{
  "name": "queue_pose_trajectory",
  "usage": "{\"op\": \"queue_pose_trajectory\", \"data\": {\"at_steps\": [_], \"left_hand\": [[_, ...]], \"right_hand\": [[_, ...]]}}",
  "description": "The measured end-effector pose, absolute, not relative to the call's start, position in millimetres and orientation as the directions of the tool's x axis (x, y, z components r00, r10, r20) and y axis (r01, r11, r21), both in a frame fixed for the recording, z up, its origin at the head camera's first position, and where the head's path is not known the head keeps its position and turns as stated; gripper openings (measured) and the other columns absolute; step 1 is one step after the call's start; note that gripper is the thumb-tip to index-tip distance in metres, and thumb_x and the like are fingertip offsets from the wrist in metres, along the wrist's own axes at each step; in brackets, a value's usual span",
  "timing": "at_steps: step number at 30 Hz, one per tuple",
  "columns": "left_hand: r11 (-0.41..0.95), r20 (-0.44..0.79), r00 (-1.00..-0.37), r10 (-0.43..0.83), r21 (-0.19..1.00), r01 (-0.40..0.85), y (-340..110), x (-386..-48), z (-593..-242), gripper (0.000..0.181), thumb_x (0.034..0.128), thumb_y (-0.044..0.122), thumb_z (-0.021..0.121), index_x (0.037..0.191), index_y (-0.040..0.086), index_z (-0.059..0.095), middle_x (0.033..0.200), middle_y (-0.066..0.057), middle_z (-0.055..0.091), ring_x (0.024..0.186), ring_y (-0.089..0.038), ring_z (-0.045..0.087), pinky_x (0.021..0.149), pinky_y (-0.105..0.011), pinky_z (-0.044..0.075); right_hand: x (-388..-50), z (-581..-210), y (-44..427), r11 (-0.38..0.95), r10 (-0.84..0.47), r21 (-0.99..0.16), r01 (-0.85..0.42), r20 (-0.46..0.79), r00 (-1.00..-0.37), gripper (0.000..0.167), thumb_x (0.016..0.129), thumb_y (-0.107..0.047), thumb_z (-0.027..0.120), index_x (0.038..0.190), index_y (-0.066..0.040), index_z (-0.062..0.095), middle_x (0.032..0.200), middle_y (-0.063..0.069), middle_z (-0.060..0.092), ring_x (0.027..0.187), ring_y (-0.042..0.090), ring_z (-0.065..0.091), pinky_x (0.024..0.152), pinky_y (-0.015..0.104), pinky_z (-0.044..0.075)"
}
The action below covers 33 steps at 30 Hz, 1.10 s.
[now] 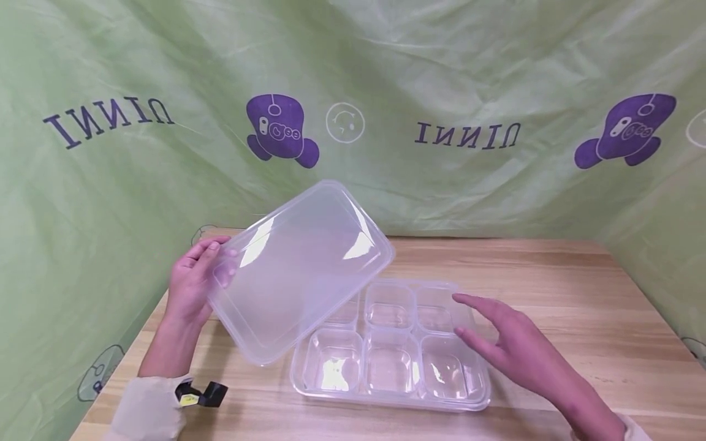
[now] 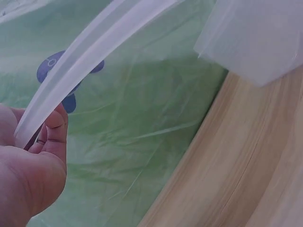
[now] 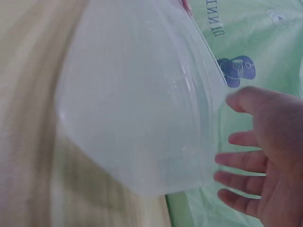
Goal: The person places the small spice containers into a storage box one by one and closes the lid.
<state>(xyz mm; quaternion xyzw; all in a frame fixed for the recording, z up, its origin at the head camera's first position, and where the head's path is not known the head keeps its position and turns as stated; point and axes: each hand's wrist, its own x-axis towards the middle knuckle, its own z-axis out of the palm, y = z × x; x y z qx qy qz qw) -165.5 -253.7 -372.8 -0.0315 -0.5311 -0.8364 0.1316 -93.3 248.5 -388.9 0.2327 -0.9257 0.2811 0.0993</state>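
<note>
My left hand (image 1: 190, 282) pinches one corner of a translucent rectangular plastic lid (image 1: 309, 269), thumb on the near face and fingers behind. The lid is raised and tilted over the left part of a clear plastic container (image 1: 386, 401). Its edge (image 2: 71, 78) runs up out of the left hand in the left wrist view. Several small clear boxes (image 1: 391, 367) sit in rows inside the container; the lid partly covers the back left one. My right hand (image 1: 515, 343) hovers at the container's right side, fingers extended, holding nothing. In the right wrist view those fingers (image 3: 241, 161) spread beside the lid.
The container rests on a light wooden table (image 1: 579, 306). A green curtain (image 1: 386, 61) with purple printed figures hangs behind and along both sides. A small black device (image 1: 204, 395) is fixed at the left sleeve's cuff.
</note>
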Motion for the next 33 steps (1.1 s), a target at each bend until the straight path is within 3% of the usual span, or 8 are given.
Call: {"op": "queue_pose_trajectory", "data": {"at_steps": [3, 5, 7, 14, 18, 24, 33], "left_hand": [[-0.363, 0.202, -0.962, -0.181, 0.896, 0.257, -246, -166, -371, 0.015, 0.1038, 0.010, 0.063, 0.104, 0.008, 0.078, 0.089, -0.005, 0.073, 0.074, -0.014, 0.068, 0.063, -0.023, 0.058], [-0.353, 0.205, -0.963, -0.175, 0.900, 0.256, -242, -166, -371, 0.015, 0.1037, 0.011, 0.063, 0.104, 0.008, 0.078, 0.090, -0.004, 0.073, 0.073, -0.013, 0.068, 0.062, -0.022, 0.057], [-0.353, 0.210, -0.963, -0.171, 0.899, 0.259, -239, -166, -369, 0.014, 0.1035, 0.011, 0.063, 0.104, 0.008, 0.077, 0.089, -0.005, 0.073, 0.071, -0.013, 0.068, 0.060, -0.022, 0.056], [-0.372, 0.189, -0.969, -0.158, 0.898, 0.236, -228, -169, -368, 0.013, 0.1025, 0.011, 0.065, 0.100, 0.009, 0.078, 0.087, -0.005, 0.074, 0.064, -0.013, 0.066, 0.053, -0.020, 0.052], [-0.356, 0.160, -0.976, -0.147, 0.912, 0.203, -220, -169, -367, 0.012, 0.1020, 0.013, 0.067, 0.099, 0.011, 0.078, 0.088, -0.004, 0.075, 0.063, -0.012, 0.063, 0.052, -0.019, 0.052], [-0.341, 0.137, -0.981, -0.135, 0.924, 0.176, -209, -171, -368, 0.011, 0.1021, 0.014, 0.067, 0.099, 0.013, 0.077, 0.086, -0.003, 0.075, 0.060, -0.011, 0.063, 0.051, -0.019, 0.051], [-0.355, 0.140, -0.985, -0.098, 0.920, 0.166, -199, -174, -373, 0.011, 0.1029, 0.015, 0.066, 0.105, 0.008, 0.074, 0.086, -0.003, 0.074, 0.061, -0.012, 0.064, 0.051, -0.019, 0.050]], "right_hand": [[-104, -388, 241, 0.667, -0.354, -0.544, -0.509, 0.370, -0.859, 0.038, 0.098, -0.021, 0.073, 0.135, -0.014, 0.067, 0.121, -0.006, 0.072, 0.077, 0.002, 0.064, 0.079, 0.021, 0.052], [-111, -386, 236, 0.615, -0.348, -0.589, -0.524, 0.393, -0.851, 0.034, 0.099, -0.016, 0.072, 0.132, -0.010, 0.069, 0.115, -0.006, 0.074, 0.093, 0.010, 0.070, 0.071, 0.023, 0.055], [-118, -385, 231, 0.571, -0.342, -0.630, -0.526, 0.401, -0.850, 0.033, 0.100, -0.014, 0.071, 0.132, -0.007, 0.068, 0.111, -0.005, 0.076, 0.089, 0.013, 0.071, 0.066, 0.028, 0.056], [-142, -378, 221, 0.473, -0.346, -0.755, -0.455, 0.315, -0.884, 0.034, 0.104, -0.013, 0.063, 0.136, 0.001, 0.063, 0.111, 0.004, 0.076, 0.095, 0.020, 0.074, 0.080, 0.031, 0.060], [-151, -379, 221, 0.395, -0.365, -0.840, -0.373, 0.229, -0.902, 0.031, 0.107, -0.010, 0.058, 0.133, 0.004, 0.063, 0.109, 0.010, 0.076, 0.090, 0.023, 0.075, 0.077, 0.032, 0.060], [-152, -381, 223, 0.315, -0.382, -0.894, -0.319, 0.189, -0.905, 0.024, 0.108, -0.012, 0.056, 0.119, 0.005, 0.069, 0.102, 0.009, 0.076, 0.084, 0.022, 0.075, 0.073, 0.037, 0.061], [-147, -381, 219, 0.343, -0.334, -0.891, -0.297, 0.180, -0.925, 0.027, 0.108, -0.015, 0.056, 0.119, 0.006, 0.069, 0.099, 0.009, 0.076, 0.080, 0.021, 0.075, 0.071, 0.038, 0.061]]}}
